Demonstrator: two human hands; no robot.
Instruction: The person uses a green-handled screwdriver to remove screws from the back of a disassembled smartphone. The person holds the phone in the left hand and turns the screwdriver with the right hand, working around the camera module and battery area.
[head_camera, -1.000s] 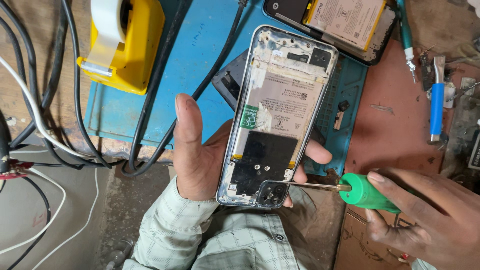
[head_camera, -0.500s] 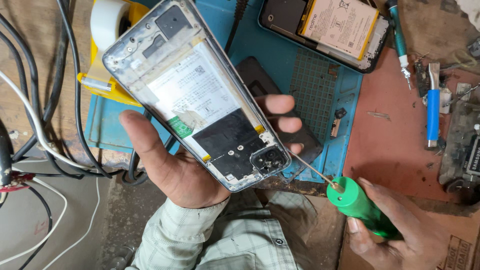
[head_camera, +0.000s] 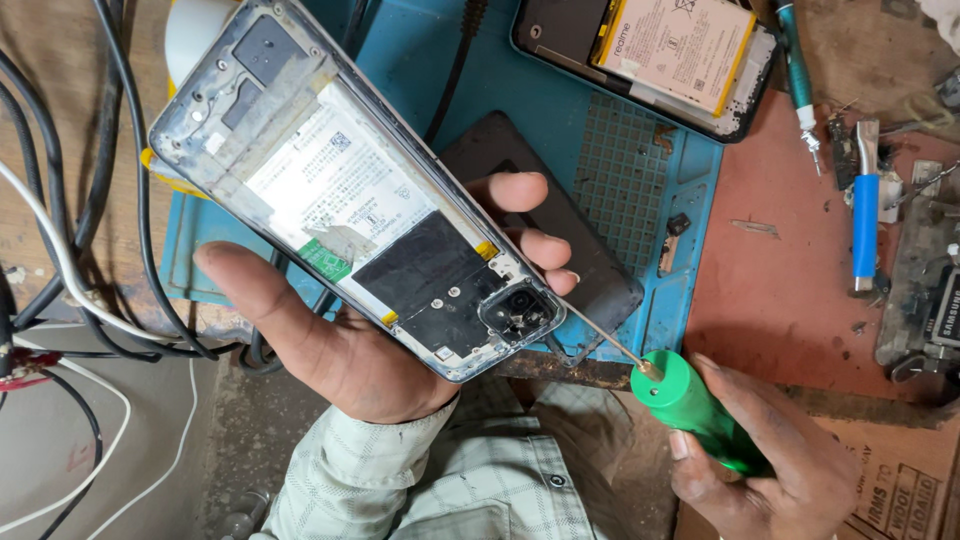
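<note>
Two hands busy: left hand (head_camera: 350, 350) clamps opened phone (head_camera: 350, 190) (top tilted 11 o'clock), right hand (head_camera: 770, 470) fist-tight on green screwdriver (head_camera: 690, 400), tip at camera corner.

Bare red mat (head_camera: 790, 290) to your right gives passing room; black cables (head_camera: 110, 200) crowd your left, scattered tools (head_camera: 866, 215) block the far right.

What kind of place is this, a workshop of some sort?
Probably a phone repair bench: the left hand holds an opened phone, the right hand a green screwdriver, and another opened phone lies on a blue work mat.
</note>
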